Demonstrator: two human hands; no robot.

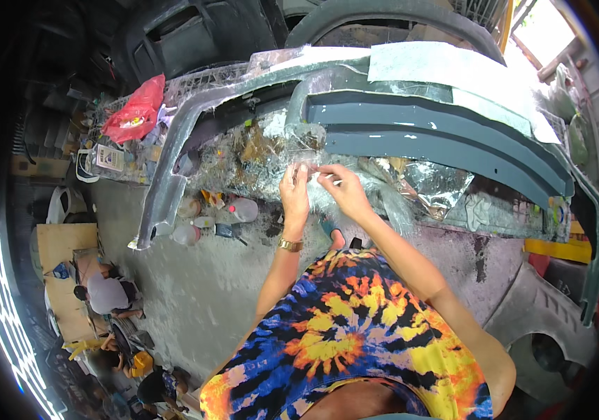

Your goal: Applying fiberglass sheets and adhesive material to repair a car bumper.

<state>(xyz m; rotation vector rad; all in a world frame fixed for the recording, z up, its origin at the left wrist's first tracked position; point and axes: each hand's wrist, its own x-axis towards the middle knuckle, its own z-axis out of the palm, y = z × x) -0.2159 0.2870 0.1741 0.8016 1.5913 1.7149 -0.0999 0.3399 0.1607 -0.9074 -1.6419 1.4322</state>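
Note:
Across the bench in front of me stretches a large grey car bumper shell (186,115) with a dark slatted panel (411,129) in its right half. At the lower end of its central upright, both hands are close together by a patch of translucent, fibrous-looking sheet (306,136). My left hand (294,192) has its fingers drawn together. My right hand (345,192) pinches with thumb and fingertips just beside it. Whatever thin thing lies between the fingertips is too small to make out.
White fibre mat sheets (429,63) drape over the bumper's far edge. A red plastic bag (136,112) and a tin (109,157) sit left on the cluttered bench. Plastic bottles (243,210) stand below it. Several people, one in a pale shirt (108,292), are at lower left.

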